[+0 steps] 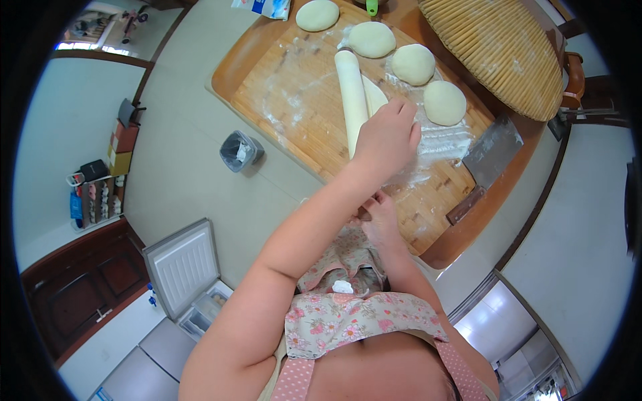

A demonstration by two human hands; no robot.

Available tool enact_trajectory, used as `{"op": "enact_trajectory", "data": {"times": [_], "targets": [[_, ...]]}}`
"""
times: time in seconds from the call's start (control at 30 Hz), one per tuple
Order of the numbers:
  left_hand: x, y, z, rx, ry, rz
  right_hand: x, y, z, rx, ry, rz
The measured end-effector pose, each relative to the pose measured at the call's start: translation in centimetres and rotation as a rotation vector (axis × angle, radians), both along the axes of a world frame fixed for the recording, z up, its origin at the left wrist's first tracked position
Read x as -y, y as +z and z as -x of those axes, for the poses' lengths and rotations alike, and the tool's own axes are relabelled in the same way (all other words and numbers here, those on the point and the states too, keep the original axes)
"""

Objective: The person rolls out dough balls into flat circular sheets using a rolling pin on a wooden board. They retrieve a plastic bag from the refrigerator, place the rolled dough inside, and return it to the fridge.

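A pale sheet of dough is wrapped around a rolling pin, whose dark wooden tip shows at the far end. A loose flap of dough lies to its right on the floured wooden board. My left hand is over the dough beside this flap, back upward and fingers curled; what its fingertips hold is hidden. Below my left forearm, at the board's near edge, my right hand grips the pin's brown near end, partly covered by the forearm.
Several rounds of dough line the board's far right. A cleaver lies at the right edge, its handle toward me. Beyond it is a large round woven tray. A bin stands on the floor left; an open chest freezer is lower left.
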State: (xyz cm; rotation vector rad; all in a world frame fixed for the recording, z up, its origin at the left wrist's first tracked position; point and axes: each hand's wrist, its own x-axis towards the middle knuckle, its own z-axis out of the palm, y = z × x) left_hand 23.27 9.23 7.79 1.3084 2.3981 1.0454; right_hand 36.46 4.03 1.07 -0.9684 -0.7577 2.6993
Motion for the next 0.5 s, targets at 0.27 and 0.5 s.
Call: {"op": "enact_trajectory", "data": {"times": [0.27,0.5], "targets": [[10.9,-0.9,0.9,0.549,0.379,-0.486,-3.3,5.5,-3.0,-0.363,0.148,0.259],[15.4,-5.4,0.6,1.45,0.641,-0.771,-2.8,8.0,-3.2,-0.66,0.363,0.632]]}}
